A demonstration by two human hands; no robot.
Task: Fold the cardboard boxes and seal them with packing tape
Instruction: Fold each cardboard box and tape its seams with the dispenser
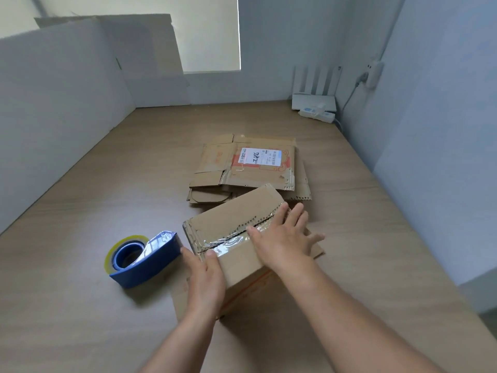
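A folded brown cardboard box stands on the wooden table, with clear shiny tape along its top seam. My left hand grips the box's near left corner, thumb on the tape. Over the right part of the seam lies my right hand, flat with fingers spread. A blue tape dispenser with a roll of clear tape sits just left of the box, touching nothing but the table. Behind the box lie flattened cardboard boxes, the top one with a white shipping label.
White foam boards stand along the left and back edges of the table. A white router and a power strip sit at the far right corner. A wall runs along the right side.
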